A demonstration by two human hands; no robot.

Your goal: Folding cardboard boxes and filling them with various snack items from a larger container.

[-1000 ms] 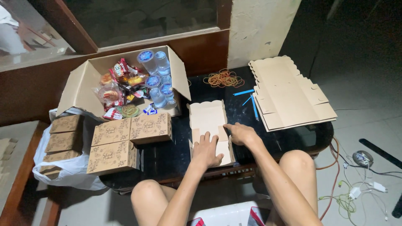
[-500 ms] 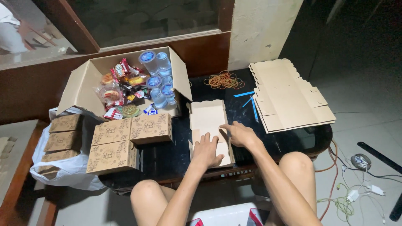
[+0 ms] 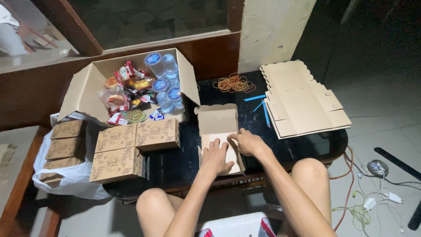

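- On the dark glossy table (image 3: 184,162): left hand (image 3: 215,157) and right hand (image 3: 247,142), fingers spread flat, pressing the half-folded cardboard box (image 3: 218,125);
- beyond: pale wall (image 3: 272,30); tiled floor (image 3: 386,109).

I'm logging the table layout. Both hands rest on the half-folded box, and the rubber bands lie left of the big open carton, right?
Not quite. The head view shows the rubber bands right of the carton. Both the left hand and right hand do rest on the half-folded box.

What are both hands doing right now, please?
Left hand: open, pressing flat on the cardboard box.
Right hand: fingers curled on the same box.
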